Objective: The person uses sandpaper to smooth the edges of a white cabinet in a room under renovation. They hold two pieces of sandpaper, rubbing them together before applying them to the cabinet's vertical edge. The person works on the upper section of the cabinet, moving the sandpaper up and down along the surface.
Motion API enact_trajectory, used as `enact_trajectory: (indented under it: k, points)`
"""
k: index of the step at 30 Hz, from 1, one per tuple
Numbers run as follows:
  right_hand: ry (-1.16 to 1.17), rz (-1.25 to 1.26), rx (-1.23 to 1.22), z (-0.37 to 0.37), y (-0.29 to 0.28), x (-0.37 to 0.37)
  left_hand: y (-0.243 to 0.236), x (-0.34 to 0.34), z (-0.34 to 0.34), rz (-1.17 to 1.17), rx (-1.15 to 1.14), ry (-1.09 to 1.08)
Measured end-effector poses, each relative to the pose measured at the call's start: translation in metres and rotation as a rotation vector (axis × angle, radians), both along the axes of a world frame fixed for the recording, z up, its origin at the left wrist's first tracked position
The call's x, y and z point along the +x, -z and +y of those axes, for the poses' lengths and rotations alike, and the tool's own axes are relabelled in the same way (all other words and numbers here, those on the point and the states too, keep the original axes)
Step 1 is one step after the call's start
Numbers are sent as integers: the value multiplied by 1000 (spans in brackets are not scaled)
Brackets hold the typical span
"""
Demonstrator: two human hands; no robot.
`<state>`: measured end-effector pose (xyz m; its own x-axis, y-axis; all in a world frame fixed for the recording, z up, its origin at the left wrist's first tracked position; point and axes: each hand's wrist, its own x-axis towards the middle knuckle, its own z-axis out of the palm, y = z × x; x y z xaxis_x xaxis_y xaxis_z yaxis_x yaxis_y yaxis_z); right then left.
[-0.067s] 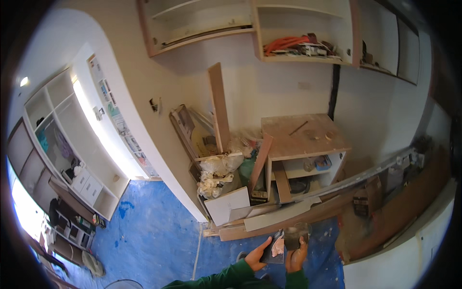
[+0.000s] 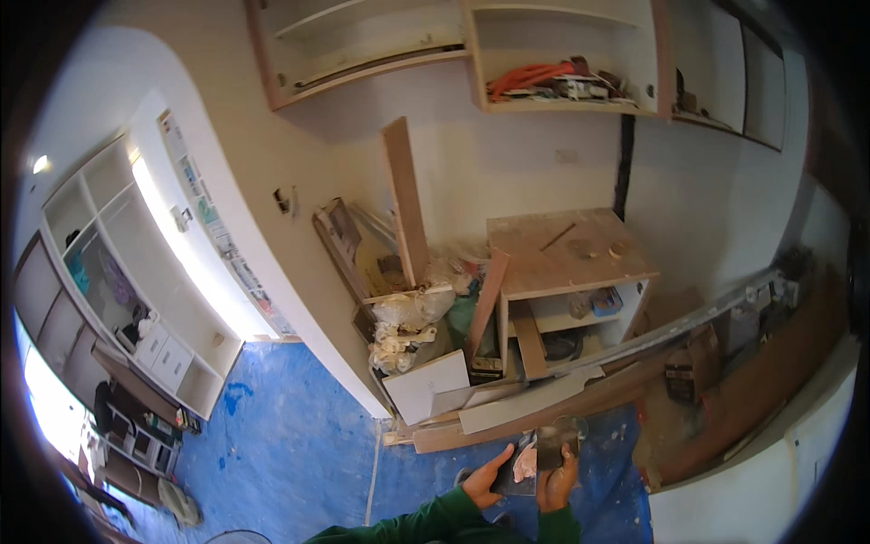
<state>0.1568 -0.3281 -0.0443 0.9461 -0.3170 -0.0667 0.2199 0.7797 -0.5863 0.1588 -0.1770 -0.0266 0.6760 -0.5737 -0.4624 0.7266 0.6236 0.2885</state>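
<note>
Low at centre right, my left hand (image 2: pixel 480 480) is closed on a dark flat plate (image 2: pixel 515 485) carrying a lump of pink paste (image 2: pixel 524 465). Beside it my right hand (image 2: pixel 556 485) grips a greyish square scraper blade (image 2: pixel 553 444) held upright, its right edge close to the plate's paste. Green sleeves cover both forearms. A blurred round shape shows behind the blade's top; I cannot make out what it is.
Blue sheeting (image 2: pixel 263 462) covers the floor. Boards (image 2: pixel 494 412) and plastic bags (image 2: pixel 403 326) lie against the wall beside a wooden cabinet (image 2: pixel 571 245). Upper cabinets (image 2: pixel 553 32) hold orange hose and clutter. A doorway with white shelving (image 2: pixel 136 227) is at left. A white edge (image 2: pixel 725 503) is at lower right.
The view has shifted slightly, so the cabinets and wall sit a little higher in the picture. My hands and what they hold are almost unchanged.
</note>
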Motion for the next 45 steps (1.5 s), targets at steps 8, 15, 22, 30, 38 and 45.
enact_trajectory:
  k: [8,15,22,30,38,45]
  points:
    - [1,147,-216,-44,14,40,-4,92,-50,-27,164,44]
    - [114,435,-764,-144,95,89,22,226,-64,-210,104,62]
    - [216,1076,-889,-222,260,33,0,357,-81,-214,296,43]
    - [-184,1127,-1634,-332,411,-4,44,418,-131,-208,237,-84]
    - [-527,1241,-1745,-539,390,126,34,351,-190,-195,67,-423]
    - [-462,926,-2187,-686,406,222,10,300,-211,-194,349,-716]
